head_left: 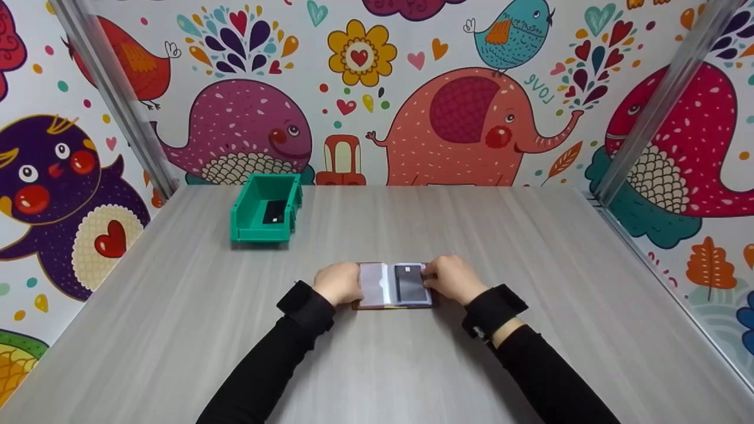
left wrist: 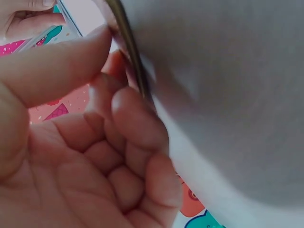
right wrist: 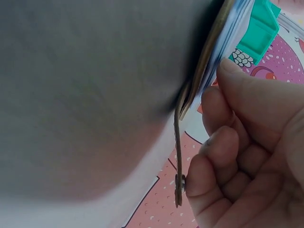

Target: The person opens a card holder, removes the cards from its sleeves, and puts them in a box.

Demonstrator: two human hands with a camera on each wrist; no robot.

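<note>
A brown card holder (head_left: 355, 305) with clear plastic sleeves lies spread wide on the table, in the middle of the head view. In its right-hand sleeve sits a dark card (head_left: 410, 284) with a small light square near the top. My left hand (head_left: 340, 282) grips the holder's left edge, thumb on top; the left wrist view shows that edge (left wrist: 129, 42) from the side. At the opposite side my right hand (head_left: 455, 280) pinches the sleeves' outer edge between thumb and curled index finger. A strap (right wrist: 178, 147) with a metal snap sticks out beside those fingers.
A green plastic bin (head_left: 259, 235) stands at the back left of the table (head_left: 389, 371), with a dark card (head_left: 274, 212) inside. Walls (head_left: 353, 118) printed with cartoon animals close off the back and both sides.
</note>
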